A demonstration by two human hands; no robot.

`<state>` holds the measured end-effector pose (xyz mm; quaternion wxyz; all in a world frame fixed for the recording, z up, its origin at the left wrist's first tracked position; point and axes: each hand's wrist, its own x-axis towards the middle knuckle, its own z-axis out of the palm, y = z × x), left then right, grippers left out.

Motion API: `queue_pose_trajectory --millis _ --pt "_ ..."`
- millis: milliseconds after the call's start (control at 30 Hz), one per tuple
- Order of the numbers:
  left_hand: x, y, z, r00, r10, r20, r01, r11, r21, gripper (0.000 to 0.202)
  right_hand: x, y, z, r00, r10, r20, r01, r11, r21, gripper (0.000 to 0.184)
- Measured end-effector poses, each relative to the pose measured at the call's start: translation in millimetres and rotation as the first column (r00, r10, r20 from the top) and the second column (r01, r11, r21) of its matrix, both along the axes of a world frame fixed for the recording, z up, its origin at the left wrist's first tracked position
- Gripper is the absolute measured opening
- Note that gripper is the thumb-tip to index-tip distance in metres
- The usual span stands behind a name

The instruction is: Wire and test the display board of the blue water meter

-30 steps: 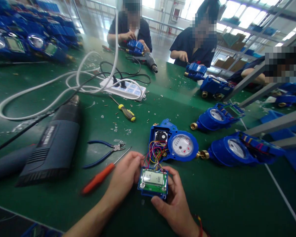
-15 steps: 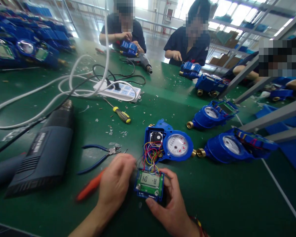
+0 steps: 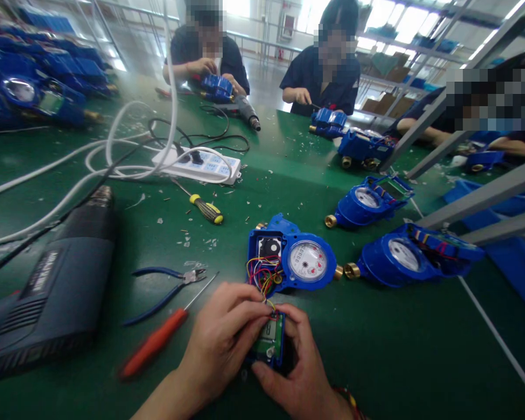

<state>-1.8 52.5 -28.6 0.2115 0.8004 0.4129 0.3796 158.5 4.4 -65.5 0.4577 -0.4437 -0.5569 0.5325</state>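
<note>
A small blue display module (image 3: 270,341) with a green circuit board sits between both hands near the table's front edge. My left hand (image 3: 223,338) covers its left half with fingers curled over the screen. My right hand (image 3: 300,364) grips its right side and underside. Coloured wires (image 3: 262,274) run from the module up into an opened blue water meter (image 3: 291,256) with a white dial, lying just beyond the hands.
An orange-handled screwdriver (image 3: 151,344) and blue pliers (image 3: 166,286) lie left of my hands, beside a dark heat gun (image 3: 48,291). A yellow screwdriver (image 3: 205,209), a power strip (image 3: 196,165) and white cable lie further back. More blue meters (image 3: 413,256) rest at right. Other people work opposite.
My left hand has moved right over the display module, hiding its screen. The module has tipped more on edge between both hands. The view has shifted slightly.
</note>
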Motion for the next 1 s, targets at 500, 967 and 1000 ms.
queue_pose_trajectory --millis 500,967,1000 --pt "4 -3 -5.9 0.997 -0.027 0.067 0.023 0.998 0.059 0.015 7 4 0.7 0.994 -0.015 0.112 0.002 0.994 0.113 0.043" --pt "0 2 1.4 0.989 -0.138 0.059 0.149 0.955 -0.257 0.007 8 20 20.1 0.998 -0.064 0.001 0.063 0.976 -0.208 0.005" --pt "0 1 1.6 0.988 -0.140 0.059 0.151 0.952 -0.267 0.007 7 20 20.4 0.998 -0.067 0.000 0.066 0.975 -0.210 0.005"
